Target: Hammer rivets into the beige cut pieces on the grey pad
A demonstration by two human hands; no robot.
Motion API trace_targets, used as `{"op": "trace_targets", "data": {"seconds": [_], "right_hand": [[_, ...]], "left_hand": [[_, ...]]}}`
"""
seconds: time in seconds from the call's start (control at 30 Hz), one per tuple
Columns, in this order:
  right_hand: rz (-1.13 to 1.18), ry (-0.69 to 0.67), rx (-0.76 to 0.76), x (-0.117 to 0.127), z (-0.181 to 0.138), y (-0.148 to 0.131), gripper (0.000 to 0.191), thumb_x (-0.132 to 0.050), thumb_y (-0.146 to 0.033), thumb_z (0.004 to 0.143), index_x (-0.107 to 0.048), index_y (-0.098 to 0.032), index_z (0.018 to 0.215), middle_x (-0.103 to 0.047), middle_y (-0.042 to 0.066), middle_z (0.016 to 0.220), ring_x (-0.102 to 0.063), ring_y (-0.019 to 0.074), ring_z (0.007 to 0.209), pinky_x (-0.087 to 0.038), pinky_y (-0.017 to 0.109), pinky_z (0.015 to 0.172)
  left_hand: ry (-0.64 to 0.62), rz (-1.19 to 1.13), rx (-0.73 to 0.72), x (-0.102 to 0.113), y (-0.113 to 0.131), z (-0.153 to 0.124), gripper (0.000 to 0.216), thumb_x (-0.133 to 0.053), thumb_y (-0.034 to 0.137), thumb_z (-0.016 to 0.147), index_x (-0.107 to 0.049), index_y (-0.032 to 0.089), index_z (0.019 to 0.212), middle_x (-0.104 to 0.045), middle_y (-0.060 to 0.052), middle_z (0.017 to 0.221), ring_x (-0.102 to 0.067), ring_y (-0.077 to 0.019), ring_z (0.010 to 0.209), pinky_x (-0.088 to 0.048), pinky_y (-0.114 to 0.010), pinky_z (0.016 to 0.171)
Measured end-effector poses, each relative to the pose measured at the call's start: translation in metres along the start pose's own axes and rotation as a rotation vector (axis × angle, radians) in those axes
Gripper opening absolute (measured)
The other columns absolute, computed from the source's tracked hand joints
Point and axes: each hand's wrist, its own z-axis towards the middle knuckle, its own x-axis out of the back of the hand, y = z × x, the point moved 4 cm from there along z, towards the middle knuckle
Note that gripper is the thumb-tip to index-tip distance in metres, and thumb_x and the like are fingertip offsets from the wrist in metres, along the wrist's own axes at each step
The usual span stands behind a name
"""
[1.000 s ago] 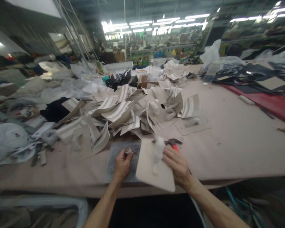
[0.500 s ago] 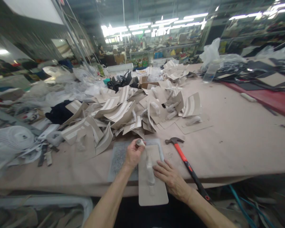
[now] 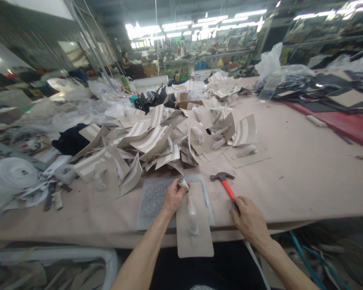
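My left hand (image 3: 174,196) is closed around a short, upright round tool with a pale wrapped end (image 3: 183,183), held at the top of a beige panel (image 3: 196,243). Its lower end is hidden by my fingers. A plastic-wrapped handle (image 3: 192,219) runs along the middle of the panel. The panel lies partly on a grey slab (image 3: 154,199) and juts out past the table's front edge. To the right, my right hand (image 3: 249,217) wraps around the grip of a claw hammer (image 3: 228,188), whose red shaft and dark head point away from me on the table.
Behind the slab is a heap of beige panels (image 3: 151,139) with wrapped handles. A white fan (image 3: 13,177) stands at the left. At the right are a clear bottle (image 3: 268,88) and dark stacked pieces (image 3: 326,96). A bin (image 3: 109,257) sits below the front edge.
My right hand has left the panel, moved right and closed on the hammer's handle. My left hand keeps the round tool at the panel's top.
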Motion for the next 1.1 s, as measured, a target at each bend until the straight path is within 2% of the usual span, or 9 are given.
{"op": "trace_targets", "data": {"seconds": [0.1, 0.23, 0.47, 0.57, 0.67, 0.8, 0.9, 1.0, 1.1], "right_hand": [[0.024, -0.125, -0.155, -0.001, 0.006, 0.006, 0.033, -0.050, -0.023, 0.086, -0.057, -0.010, 0.115, -0.056, 0.015, 0.098, -0.053, 0.0302, 0.091, -0.045, 0.043, 0.083], [0.434, -0.264, -0.470, 0.002, 0.019, 0.009, 0.015, -0.051, -0.019, 0.079, -0.055, -0.016, 0.093, -0.051, 0.008, 0.083, -0.050, 0.0227, 0.076, -0.043, 0.037, 0.073], [0.907, -0.507, -0.549, 0.020, 0.023, -0.036, 0.020, -0.035, -0.042, 0.085, -0.039, -0.023, 0.078, -0.037, -0.005, 0.063, -0.035, 0.0107, 0.044, -0.037, 0.024, 0.043], [0.893, -0.305, -0.407, 0.044, 0.022, -0.063, 0.033, -0.031, -0.055, 0.091, -0.038, -0.024, 0.082, -0.037, -0.006, 0.058, -0.035, 0.0116, 0.042, -0.031, 0.023, 0.042], [0.508, -0.068, -0.061, 0.066, 0.023, -0.082, 0.030, -0.033, -0.048, 0.095, -0.041, -0.023, 0.080, -0.043, -0.003, 0.054, -0.040, 0.0136, 0.044, -0.024, 0.026, 0.047], [0.114, -0.175, 0.231, 0.077, 0.030, -0.093, 0.020, -0.036, -0.031, 0.095, -0.048, -0.021, 0.084, -0.053, 0.001, 0.055, -0.043, 0.0146, 0.043, -0.015, 0.030, 0.049], [0.136, -0.038, 0.276, 0.118, 0.041, -0.102, 0.025, -0.035, -0.036, 0.098, -0.047, -0.022, 0.080, -0.050, -0.001, 0.052, -0.040, 0.0137, 0.041, -0.017, 0.029, 0.048], [0.332, 0.375, 0.157, 0.168, 0.043, -0.109, 0.030, -0.036, -0.046, 0.100, -0.045, -0.024, 0.081, -0.046, -0.004, 0.053, -0.040, 0.0130, 0.042, -0.027, 0.026, 0.047], [0.364, 0.540, 0.090, 0.164, 0.032, -0.109, 0.032, -0.032, -0.049, 0.100, -0.045, -0.023, 0.085, -0.049, -0.002, 0.057, -0.046, 0.0148, 0.046, -0.032, 0.027, 0.049]], "left_hand": [[-0.015, 0.021, -0.012, -0.002, -0.004, 0.000, 0.026, -0.065, 0.032, 0.078, -0.064, 0.015, 0.097, -0.074, -0.007, 0.092, -0.067, -0.0188, 0.081, -0.052, -0.028, 0.075], [-0.014, 0.047, -0.047, -0.005, -0.006, -0.002, 0.024, -0.064, 0.029, 0.079, -0.063, 0.016, 0.099, -0.074, -0.006, 0.094, -0.068, -0.0196, 0.085, -0.052, -0.028, 0.077], [-0.039, 0.238, -0.176, -0.010, 0.010, -0.010, 0.015, -0.058, 0.021, 0.080, -0.065, 0.018, 0.092, -0.070, -0.004, 0.085, -0.065, -0.0181, 0.080, -0.049, -0.026, 0.074], [-0.069, 0.288, -0.200, -0.010, 0.011, -0.011, 0.014, -0.057, 0.022, 0.080, -0.065, 0.018, 0.091, -0.066, -0.003, 0.080, -0.061, -0.0170, 0.074, -0.046, -0.026, 0.071], [-0.082, 0.307, -0.207, -0.010, 0.007, -0.010, 0.014, -0.056, 0.023, 0.082, -0.065, 0.018, 0.092, -0.065, -0.002, 0.079, -0.059, -0.0173, 0.074, -0.045, -0.026, 0.072], [-0.068, 0.323, -0.188, -0.010, 0.002, -0.009, 0.012, -0.057, 0.023, 0.081, -0.064, 0.017, 0.088, -0.061, 0.000, 0.070, -0.055, -0.0161, 0.066, -0.042, -0.026, 0.065], [-0.085, 0.316, -0.194, -0.011, 0.001, -0.009, 0.014, -0.056, 0.022, 0.082, -0.065, 0.018, 0.092, -0.064, -0.002, 0.076, -0.058, -0.0173, 0.072, -0.044, -0.026, 0.069], [-0.083, 0.302, -0.194, -0.011, 0.002, -0.010, 0.015, -0.057, 0.022, 0.082, -0.065, 0.019, 0.094, -0.066, -0.003, 0.081, -0.060, -0.0182, 0.077, -0.045, -0.027, 0.073], [-0.083, 0.299, -0.181, -0.011, 0.003, -0.010, 0.017, -0.057, 0.023, 0.081, -0.066, 0.019, 0.096, -0.067, -0.003, 0.082, -0.060, -0.0186, 0.078, -0.044, -0.027, 0.074]]}}
